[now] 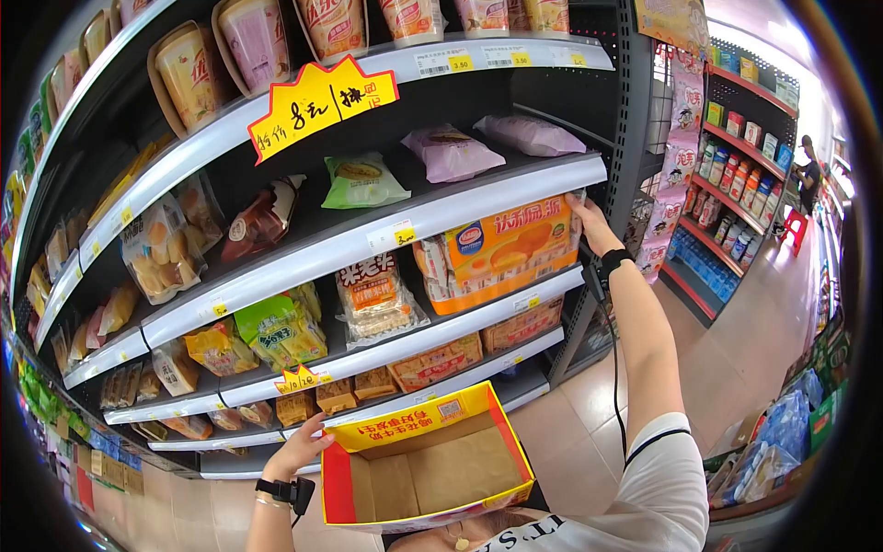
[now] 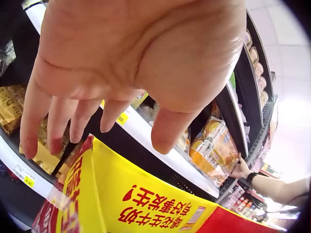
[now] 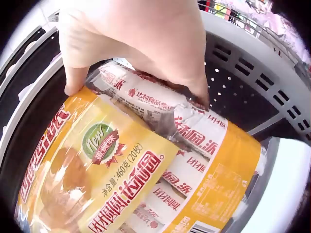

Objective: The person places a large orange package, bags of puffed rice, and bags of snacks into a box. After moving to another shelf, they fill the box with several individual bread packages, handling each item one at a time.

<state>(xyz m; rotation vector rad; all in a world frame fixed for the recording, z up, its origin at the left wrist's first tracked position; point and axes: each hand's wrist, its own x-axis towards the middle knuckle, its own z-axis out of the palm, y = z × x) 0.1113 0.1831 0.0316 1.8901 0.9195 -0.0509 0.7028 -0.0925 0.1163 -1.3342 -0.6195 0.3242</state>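
Observation:
On the second-lowest visible shelf (image 1: 340,357), my right hand (image 1: 596,224) grips the right end of an orange multipack of wrapped cakes (image 1: 506,244). In the right wrist view, thumb and fingers straddle the end of this clear-wrapped pack (image 3: 73,179), whose white-and-red sachets show through the film. My left hand (image 1: 302,448) is at the left corner of a red and yellow cardboard box (image 1: 414,421), which sits open against my body with a bare brown inside. The left wrist view shows that hand (image 2: 141,53) with fingers spread and extended above the box's yellow flap (image 2: 155,204).
Left of the multipack lie a bag of rice crackers (image 1: 372,299) and a green snack bag (image 1: 280,331). Bread bags (image 1: 166,248) and pastry packets fill the shelf above. Drink cups (image 1: 189,78) line the top. A red-edged shelf rack (image 1: 736,184) and a distant person (image 1: 808,175) are at right.

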